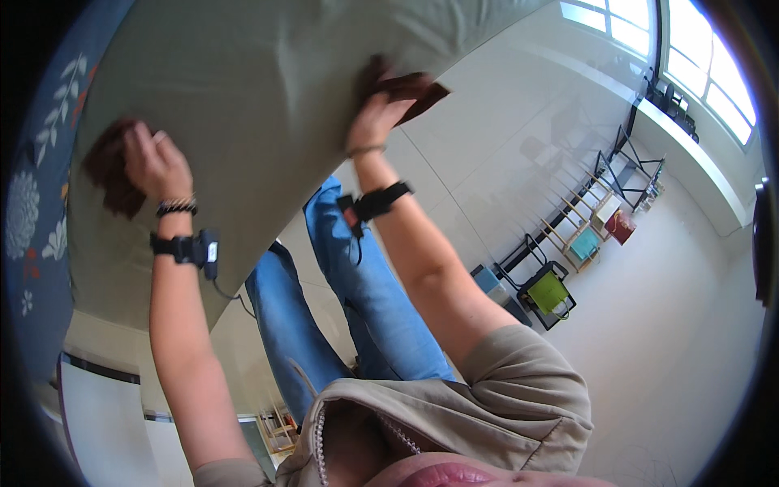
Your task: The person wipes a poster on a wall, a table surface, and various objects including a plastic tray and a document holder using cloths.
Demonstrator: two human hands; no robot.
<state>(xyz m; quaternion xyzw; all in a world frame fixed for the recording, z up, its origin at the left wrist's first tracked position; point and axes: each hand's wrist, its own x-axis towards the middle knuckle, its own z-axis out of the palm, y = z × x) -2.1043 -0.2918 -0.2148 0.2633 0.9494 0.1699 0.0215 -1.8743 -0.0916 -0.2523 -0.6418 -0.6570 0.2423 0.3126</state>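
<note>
In the head view, my left hand (159, 161) is closed on a bunched dark brown cloth (112, 167) at the left of a large surface covered in grey-green fabric (255, 134). Near that surface's right edge, my right hand (377, 119) grips another part of dark brown cloth (417, 94), whose corner sticks out past the edge. Both pieces are blurred. Whether they belong to one cloth, I cannot tell. Black straps with small devices sit on both my forearms.
Blue patterned fabric (39, 201) borders the green cover on the left. Against the far wall stand wooden racks (572, 225), a green bag (548, 292) and a black-framed stand (633, 167). A white panel (103, 414) is at lower left. Pale tiled floor (462, 158) lies right of the surface.
</note>
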